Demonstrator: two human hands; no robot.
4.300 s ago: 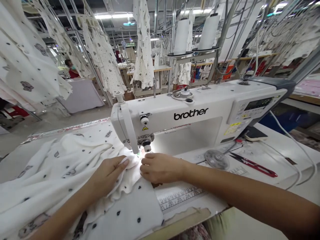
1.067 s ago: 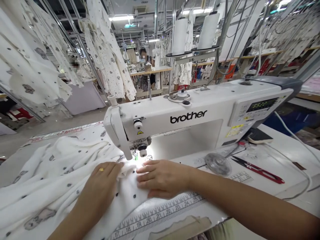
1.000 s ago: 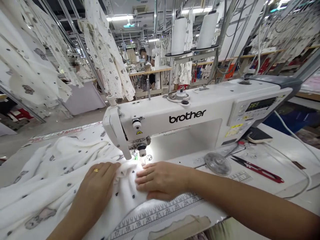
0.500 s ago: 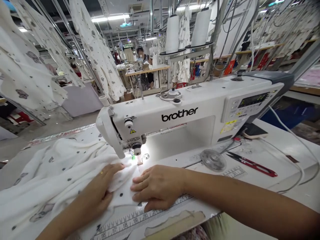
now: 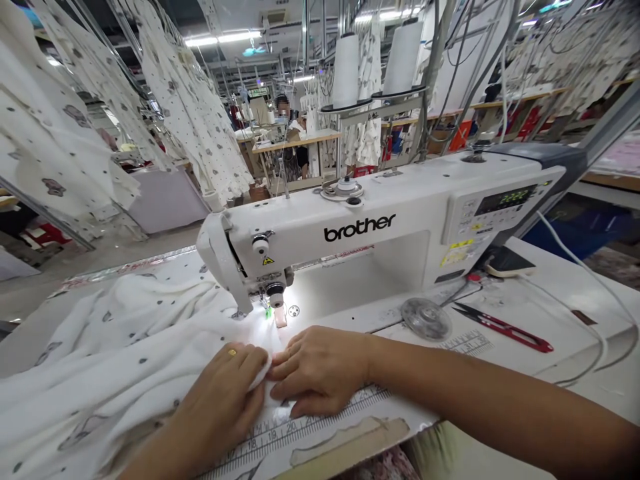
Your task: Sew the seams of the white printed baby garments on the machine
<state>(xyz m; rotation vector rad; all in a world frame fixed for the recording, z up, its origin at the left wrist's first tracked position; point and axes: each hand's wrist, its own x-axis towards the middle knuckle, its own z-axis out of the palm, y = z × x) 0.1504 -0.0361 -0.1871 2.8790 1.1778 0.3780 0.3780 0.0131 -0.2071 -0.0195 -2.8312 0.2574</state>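
White fabric [image 5: 165, 353] printed with small dark spots and grey figures spreads over the left of the sewing machine table, its edge running under the lit needle area. My left hand [image 5: 225, 387], with a ring on one finger, is closed on a fold of this fabric just in front of the needle. Close beside it, my right hand [image 5: 320, 370] has its fingers on the fabric's edge, thumb lying near the printed ruler [image 5: 345, 403]. Its fingertips are partly hidden at the fold. The white sewing machine [image 5: 320, 233] stands behind both hands, its lamp shining on the cloth.
Red-handled thread snips [image 5: 505, 327] and a clear round disc [image 5: 427, 319] lie right of my hands. A dark phone-like device [image 5: 510, 260] sits by the machine's base. Thread cones [image 5: 346, 70] stand above. Printed garments [image 5: 190, 100] hang at left; a person sits farther back.
My left hand has drawn back from the needle toward the right hand and gathered up a fabric fold. The right hand has barely moved. Digits on the machine's display look brighter.
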